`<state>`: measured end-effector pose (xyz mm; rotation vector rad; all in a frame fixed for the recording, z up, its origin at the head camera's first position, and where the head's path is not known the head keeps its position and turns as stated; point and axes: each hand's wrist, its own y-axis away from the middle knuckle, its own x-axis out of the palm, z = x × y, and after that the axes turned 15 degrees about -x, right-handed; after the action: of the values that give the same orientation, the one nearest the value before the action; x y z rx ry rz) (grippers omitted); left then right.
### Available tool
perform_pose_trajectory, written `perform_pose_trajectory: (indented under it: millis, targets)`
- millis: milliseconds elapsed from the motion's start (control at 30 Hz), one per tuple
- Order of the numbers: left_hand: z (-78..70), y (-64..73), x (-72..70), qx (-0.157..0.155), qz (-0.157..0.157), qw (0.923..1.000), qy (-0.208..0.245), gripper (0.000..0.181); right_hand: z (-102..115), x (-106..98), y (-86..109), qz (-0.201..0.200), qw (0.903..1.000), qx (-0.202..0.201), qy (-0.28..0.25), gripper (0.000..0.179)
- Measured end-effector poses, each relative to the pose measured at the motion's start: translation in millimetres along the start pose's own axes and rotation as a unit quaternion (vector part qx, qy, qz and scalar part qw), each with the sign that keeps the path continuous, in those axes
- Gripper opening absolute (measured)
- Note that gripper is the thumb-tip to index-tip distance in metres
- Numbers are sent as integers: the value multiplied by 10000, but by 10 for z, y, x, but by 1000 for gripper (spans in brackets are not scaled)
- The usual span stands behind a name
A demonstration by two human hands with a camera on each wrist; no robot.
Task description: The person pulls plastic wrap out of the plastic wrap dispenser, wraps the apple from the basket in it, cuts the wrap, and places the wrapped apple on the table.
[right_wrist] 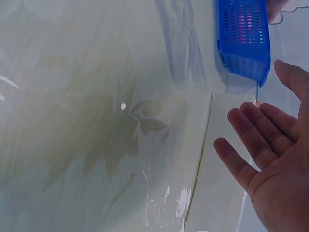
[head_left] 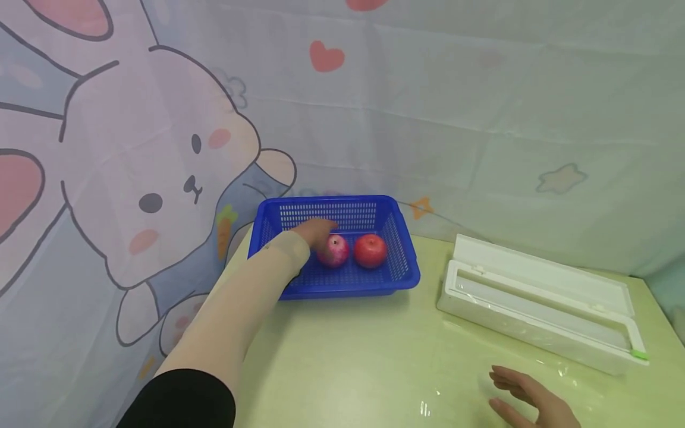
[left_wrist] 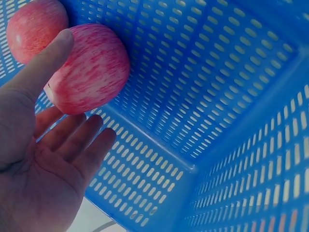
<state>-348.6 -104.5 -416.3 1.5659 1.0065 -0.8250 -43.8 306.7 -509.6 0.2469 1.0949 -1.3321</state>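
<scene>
Two red apples lie in a blue plastic basket (head_left: 342, 292). At the left apple (head_left: 337, 251) is my left hand (head_left: 316, 233), reaching in over the basket's left side. In the left wrist view its thumb (left_wrist: 48, 63) passes in front of that streaked pink-red apple (left_wrist: 94, 72), while the loosely extended fingers (left_wrist: 91, 145) lie beside and below it. Whether they touch its skin is unclear. The right apple (head_left: 370, 251) sits beside it, untouched. My right hand (head_left: 535, 401) holds nothing and hovers above the table's front right, fingers apart in the right wrist view.
A long white box (head_left: 535, 315) with its lid (head_left: 540, 270) raised stands on the right, a green piece (head_left: 639, 355) at its corner. The pale green table (head_left: 364, 356) has a glossy cover. Behind it hangs a cloth (head_left: 428, 107) printed with a rabbit.
</scene>
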Motion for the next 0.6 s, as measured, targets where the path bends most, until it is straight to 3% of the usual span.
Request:
perform_pose_trajectory:
  millis: [233, 500, 600]
  targets:
    - [-4, -98, 36, -223, 136, 9994, -241, 88, -5, 14, -40, 202, 9997, 142, -38, 43]
    - [10, -102, 46, 27, 11, 9993, -375, 84, -16, 7, -87, 553, 9974, 447, 72, 42]
    - [14, -95, 2, 280, -160, 9987, -395, 75, -37, 8, -119, 566, 9981, 250, 49, 41]
